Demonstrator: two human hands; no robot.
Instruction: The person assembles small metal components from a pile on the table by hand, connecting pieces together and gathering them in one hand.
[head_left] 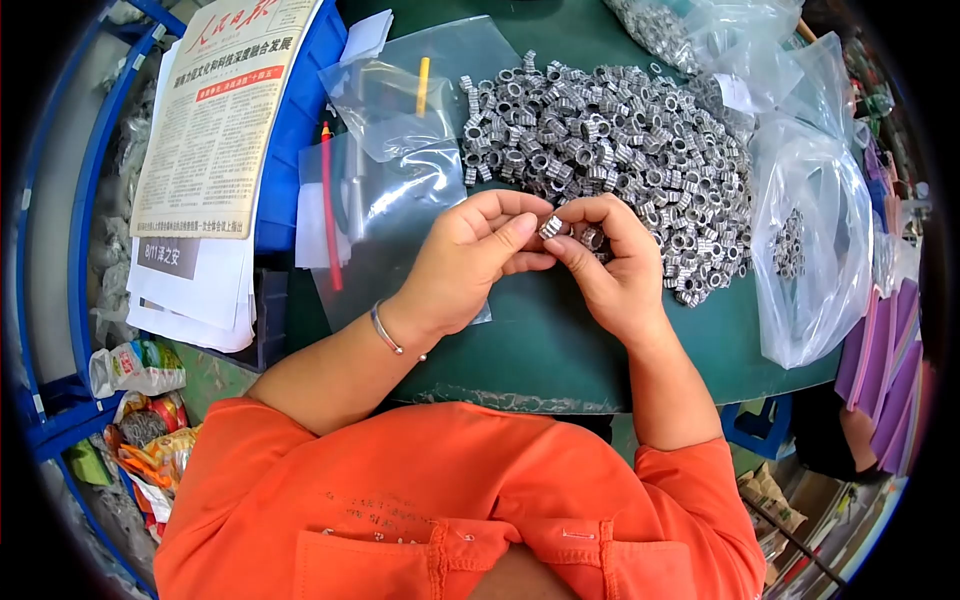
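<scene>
My left hand (470, 250) and my right hand (622, 262) meet over the near edge of the pile. Between their thumbs and forefingers they pinch one small grey needle roller bearing (550, 227), a slotted metal ring. A second, darker bearing (592, 238) shows within the curl of my right hand's fingers; whether it is gripped there or lies behind, I cannot tell. Just beyond both hands spreads a large heap of similar bearings (610, 130) on the green table (530, 345).
Clear plastic bags (405, 75) lie left of the heap, with a yellow stick (423, 88) and a red pencil (330, 205). A newspaper (215, 130) rests against a blue bin (295, 130). On the right is an open plastic bag (810, 260) holding some bearings.
</scene>
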